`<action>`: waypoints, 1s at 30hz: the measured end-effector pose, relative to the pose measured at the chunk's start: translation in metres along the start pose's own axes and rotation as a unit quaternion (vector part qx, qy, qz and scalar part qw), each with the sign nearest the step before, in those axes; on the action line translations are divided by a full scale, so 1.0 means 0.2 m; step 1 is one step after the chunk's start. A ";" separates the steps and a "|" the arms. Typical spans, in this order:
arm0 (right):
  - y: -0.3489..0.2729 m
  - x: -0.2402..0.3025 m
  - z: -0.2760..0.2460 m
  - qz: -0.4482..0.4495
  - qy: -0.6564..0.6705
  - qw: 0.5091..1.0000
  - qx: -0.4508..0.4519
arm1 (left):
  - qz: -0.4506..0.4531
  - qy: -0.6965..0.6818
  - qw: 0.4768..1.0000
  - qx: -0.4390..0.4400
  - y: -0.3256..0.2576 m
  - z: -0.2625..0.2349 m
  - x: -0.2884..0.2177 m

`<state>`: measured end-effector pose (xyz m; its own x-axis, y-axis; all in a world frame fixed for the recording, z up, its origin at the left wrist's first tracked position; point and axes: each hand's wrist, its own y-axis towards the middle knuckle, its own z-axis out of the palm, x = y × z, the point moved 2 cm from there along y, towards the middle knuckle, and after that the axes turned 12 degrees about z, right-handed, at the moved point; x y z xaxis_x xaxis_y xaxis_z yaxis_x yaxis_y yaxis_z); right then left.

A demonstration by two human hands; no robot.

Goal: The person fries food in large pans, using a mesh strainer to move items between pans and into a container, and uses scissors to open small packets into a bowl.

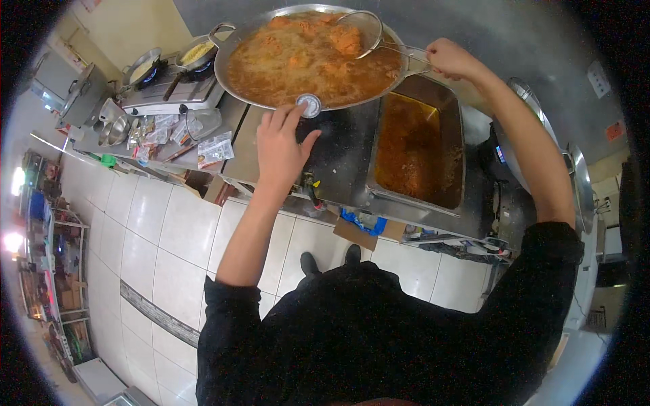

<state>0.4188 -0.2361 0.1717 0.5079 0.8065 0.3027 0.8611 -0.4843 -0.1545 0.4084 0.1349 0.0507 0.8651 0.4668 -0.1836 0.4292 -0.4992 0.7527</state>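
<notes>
My right hand (448, 59) is closed round the long wire handle of a skimmer (381, 30) above the right rim of a large two-handled wok (226, 80). The skimmer's hoop lies over browned fried pieces (345, 40) in bubbling oil (291, 74). More pieces float further left, partly hidden by foam. At the wok's near rim, my left hand (279, 150) has its thumb held away from its fingers. Its fingertips touch the edge of a round dial thermometer (309, 106), whose stem is hidden.
Right of the wok, a deep rectangular metal pan (463, 159) holds dark oil. A gas stove (166, 100) with two smaller pans stands left, beside packets (215, 150) and metal bowls (115, 130). A large round pan (518, 152) is near my right arm. Tiled floor (183, 216) lies below.
</notes>
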 end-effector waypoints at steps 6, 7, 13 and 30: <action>-0.13 0.06 -0.04 -0.159 -0.253 0.929 -0.218 | 0.034 0.040 0.997 0.056 0.06 0.09 0.07; -0.23 0.13 -0.04 -0.166 -0.263 0.920 -0.237 | 0.035 0.046 0.996 0.061 0.06 0.09 0.08; -0.42 0.16 -0.12 -0.180 -0.326 0.895 -0.243 | 0.054 0.058 0.993 0.088 0.13 0.09 0.08; -0.41 0.20 0.25 0.104 0.169 0.958 0.209 | 0.115 0.015 0.986 0.118 0.41 -0.65 -0.22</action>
<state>0.3695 -0.1480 0.1501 0.6941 0.5171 0.5009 0.7116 -0.3875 -0.5860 0.3718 0.1684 0.2020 0.9400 0.3413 -0.0027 0.2737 -0.7491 0.6032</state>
